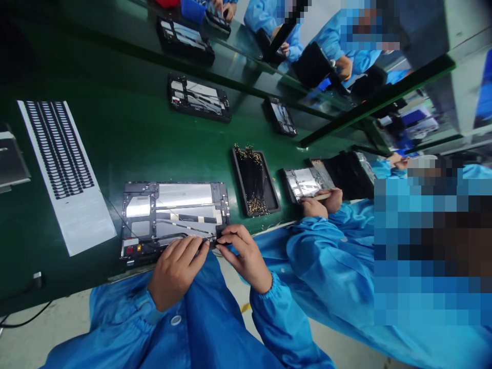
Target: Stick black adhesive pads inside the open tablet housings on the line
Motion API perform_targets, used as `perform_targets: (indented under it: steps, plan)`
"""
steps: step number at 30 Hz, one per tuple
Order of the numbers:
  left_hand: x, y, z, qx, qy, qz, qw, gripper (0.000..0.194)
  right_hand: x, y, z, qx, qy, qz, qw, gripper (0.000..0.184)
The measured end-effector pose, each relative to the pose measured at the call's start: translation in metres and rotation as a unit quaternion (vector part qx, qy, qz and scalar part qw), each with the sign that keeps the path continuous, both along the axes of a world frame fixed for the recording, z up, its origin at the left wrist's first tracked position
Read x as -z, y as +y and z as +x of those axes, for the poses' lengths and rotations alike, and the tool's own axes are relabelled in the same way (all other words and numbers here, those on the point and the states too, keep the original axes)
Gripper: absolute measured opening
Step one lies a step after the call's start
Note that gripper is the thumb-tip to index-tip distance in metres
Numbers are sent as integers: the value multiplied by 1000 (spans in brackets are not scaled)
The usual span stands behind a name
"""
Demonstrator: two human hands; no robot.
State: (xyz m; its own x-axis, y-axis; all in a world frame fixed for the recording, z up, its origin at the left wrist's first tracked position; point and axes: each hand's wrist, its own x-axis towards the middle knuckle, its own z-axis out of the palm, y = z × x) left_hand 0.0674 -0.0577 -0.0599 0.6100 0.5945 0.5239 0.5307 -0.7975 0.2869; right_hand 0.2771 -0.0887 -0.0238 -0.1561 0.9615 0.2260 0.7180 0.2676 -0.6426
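An opened tablet-like device (184,195) lies before me, with silver panels, flat ribbons and wires inside its black frame. A thin black cable (115,210) runs loosely across its left side. My left hand (175,269) rests over the near edge, its fingers bent together and the thumb close to the right fingertips. At the near right corner my right hand (246,256) has thumb and fingers pinched. Whatever lies between the fingertips of either hand is too small to make out. Right of the device stands a black tray (271,192) of thin black cables with gold-coloured ends.
A sheet of black stickers (86,223) lies at left. Similar opened devices sit farther back, one at the middle (200,100) and a smaller-looking one (282,117) right of it. A co-worker's hands (321,202) work on another device at right. A dark green rail (376,100) crosses above.
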Motion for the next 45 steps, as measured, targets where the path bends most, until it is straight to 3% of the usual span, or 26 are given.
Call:
perform_targets:
  steps: [8,13,22,30,45]
  plan:
    - [1,2,8,-34,-38,-39,998,22,3,5,-3,3,-9,-6,1000,8]
    - [-1,2,10,-43,-10,-35,998,23,2,7,-3,-1,-16,-4,1000,8]
    - [-21,6,26,-107,-34,-103,988,8,3,3,-2,12,-4,0,1000,7]
    - [-27,7,26,-107,-27,-135,985,8,5,5,-2,4,-21,14,1000,7]
    - [-25,7,25,-108,-41,-119,986,8,3,2,-2,2,-26,7,1000,9]
